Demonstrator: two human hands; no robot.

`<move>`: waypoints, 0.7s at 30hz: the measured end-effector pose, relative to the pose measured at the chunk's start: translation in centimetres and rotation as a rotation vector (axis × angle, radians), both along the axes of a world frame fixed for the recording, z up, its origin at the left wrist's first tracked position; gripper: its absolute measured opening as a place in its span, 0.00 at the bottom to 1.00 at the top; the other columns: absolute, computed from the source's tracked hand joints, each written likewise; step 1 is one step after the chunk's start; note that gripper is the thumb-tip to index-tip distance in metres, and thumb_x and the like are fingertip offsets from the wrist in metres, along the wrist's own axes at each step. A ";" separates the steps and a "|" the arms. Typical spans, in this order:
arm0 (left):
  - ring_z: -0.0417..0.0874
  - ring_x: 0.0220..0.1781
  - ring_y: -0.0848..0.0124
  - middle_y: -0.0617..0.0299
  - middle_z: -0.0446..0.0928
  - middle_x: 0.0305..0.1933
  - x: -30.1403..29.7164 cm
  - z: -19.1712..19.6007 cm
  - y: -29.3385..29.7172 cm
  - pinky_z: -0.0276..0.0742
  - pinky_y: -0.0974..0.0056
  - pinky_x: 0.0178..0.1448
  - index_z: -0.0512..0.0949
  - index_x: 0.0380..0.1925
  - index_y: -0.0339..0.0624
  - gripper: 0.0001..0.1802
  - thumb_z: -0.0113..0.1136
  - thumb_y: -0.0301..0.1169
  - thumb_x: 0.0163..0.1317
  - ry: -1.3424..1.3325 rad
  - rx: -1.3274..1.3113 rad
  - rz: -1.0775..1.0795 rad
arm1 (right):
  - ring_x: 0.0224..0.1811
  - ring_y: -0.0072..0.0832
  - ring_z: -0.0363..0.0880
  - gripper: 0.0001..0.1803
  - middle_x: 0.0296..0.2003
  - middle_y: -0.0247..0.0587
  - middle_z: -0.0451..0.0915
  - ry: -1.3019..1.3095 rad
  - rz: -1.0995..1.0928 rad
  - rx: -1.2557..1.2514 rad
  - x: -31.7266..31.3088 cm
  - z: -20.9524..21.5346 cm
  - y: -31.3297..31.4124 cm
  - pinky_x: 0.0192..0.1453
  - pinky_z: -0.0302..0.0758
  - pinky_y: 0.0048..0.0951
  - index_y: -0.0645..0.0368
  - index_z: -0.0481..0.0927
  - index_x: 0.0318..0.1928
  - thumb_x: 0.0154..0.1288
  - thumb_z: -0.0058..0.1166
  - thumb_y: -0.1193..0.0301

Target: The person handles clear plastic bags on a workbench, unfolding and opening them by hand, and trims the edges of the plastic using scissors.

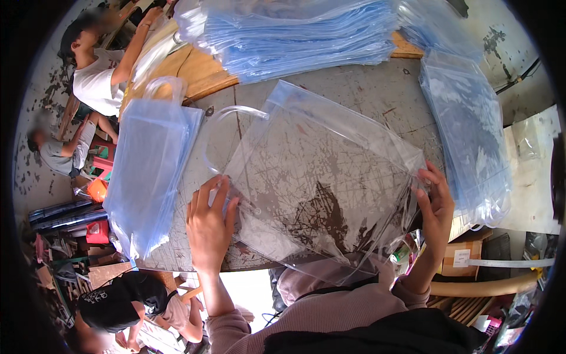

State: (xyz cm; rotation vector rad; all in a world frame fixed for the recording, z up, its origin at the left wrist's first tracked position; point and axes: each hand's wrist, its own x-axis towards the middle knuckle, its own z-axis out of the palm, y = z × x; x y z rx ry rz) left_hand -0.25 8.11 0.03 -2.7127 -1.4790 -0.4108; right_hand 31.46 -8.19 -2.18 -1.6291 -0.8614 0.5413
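A clear plastic bag [330, 141] with a tube-like loop handle [211, 137] lies tilted across the worn grey table, its near corner hanging over the table edge toward my lap. My left hand [211, 221] is at the bag's left edge by the lower end of the handle, its bent fingers and thumb on the film. On the other side, my right hand [435, 203] pinches the right edge, where the film is bunched into creases. Parts of the fingertips are hard to make out through the shiny plastic.
Bluish plastic bags are stacked at left [147, 159], in a tall pile at the back [312, 38] and at right [469, 130]. A wooden board [206, 74] lies under the back pile. Several people sit at left. A cardboard box [460, 258] stands below right.
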 end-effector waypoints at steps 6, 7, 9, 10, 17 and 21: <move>0.75 0.51 0.58 0.58 0.73 0.53 0.1 -0.4 -0.3 0.70 0.55 0.53 0.76 0.49 0.40 0.19 0.60 0.30 0.56 0.134 0.069 -0.008 | 0.61 0.32 0.67 0.16 0.60 0.49 0.67 -0.200 -0.027 -0.023 0.2 -0.7 0.7 0.63 0.61 0.30 0.63 0.76 0.49 0.59 0.52 0.80; 0.75 0.51 0.58 0.58 0.73 0.52 0.1 0.0 0.0 0.70 0.55 0.53 0.76 0.49 0.40 0.20 0.60 0.30 0.55 0.161 0.088 -0.045 | 0.61 0.32 0.67 0.16 0.60 0.49 0.67 -0.200 -0.027 -0.022 0.2 -0.7 0.7 0.63 0.61 0.30 0.63 0.76 0.49 0.59 0.52 0.80; 0.75 0.51 0.58 0.59 0.73 0.52 0.2 0.5 0.3 0.70 0.55 0.53 0.76 0.49 0.40 0.20 0.61 0.31 0.54 0.187 0.107 -0.083 | 0.60 0.33 0.69 0.15 0.59 0.49 0.68 -0.262 -0.050 -0.052 0.1 -0.6 0.8 0.62 0.64 0.31 0.62 0.77 0.48 0.59 0.52 0.80; 0.75 0.50 0.58 0.59 0.74 0.51 0.3 0.7 0.5 0.70 0.55 0.54 0.77 0.46 0.40 0.18 0.61 0.31 0.54 0.192 0.112 -0.120 | 0.60 0.33 0.69 0.15 0.59 0.49 0.68 -0.261 -0.051 -0.048 0.0 -0.6 0.9 0.62 0.64 0.31 0.62 0.77 0.48 0.59 0.52 0.80; 0.76 0.49 0.59 0.58 0.76 0.48 1.4 2.7 5.1 0.69 0.55 0.56 0.81 0.35 0.40 0.10 0.60 0.33 0.56 0.242 -0.096 -0.228 | 0.53 0.29 0.74 0.13 0.55 0.47 0.73 -0.444 -0.117 -0.046 -0.1 -1.3 1.4 0.41 0.72 0.18 0.60 0.79 0.45 0.59 0.54 0.79; 0.78 0.46 0.56 0.53 0.73 0.51 4.6 1.9 8.6 0.69 0.52 0.57 0.75 0.50 0.40 0.18 0.56 0.35 0.61 0.132 0.065 -0.421 | 0.36 0.22 0.77 0.11 0.53 0.43 0.74 -0.425 -0.124 -0.062 -0.5 -0.9 1.7 0.31 0.70 0.18 0.58 0.80 0.43 0.59 0.54 0.79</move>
